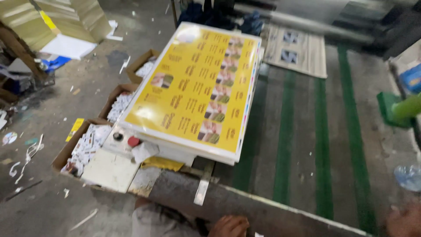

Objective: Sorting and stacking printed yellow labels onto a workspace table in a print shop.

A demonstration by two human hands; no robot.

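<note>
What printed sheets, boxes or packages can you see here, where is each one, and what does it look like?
Stack of printed sheets: centre, on the machine table; rectangular, yellow with white borders and small photos.
Cardboard boxes: left of the stack, on the floor; brown, open, holding white paper trimmings.
Printed sheets: top centre-right, lying flat; pale with dark squares.

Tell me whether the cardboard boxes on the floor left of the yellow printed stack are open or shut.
Open. The cardboard boxes show raised flaps and white paper scraps inside, left of the yellow printed stack.
</note>
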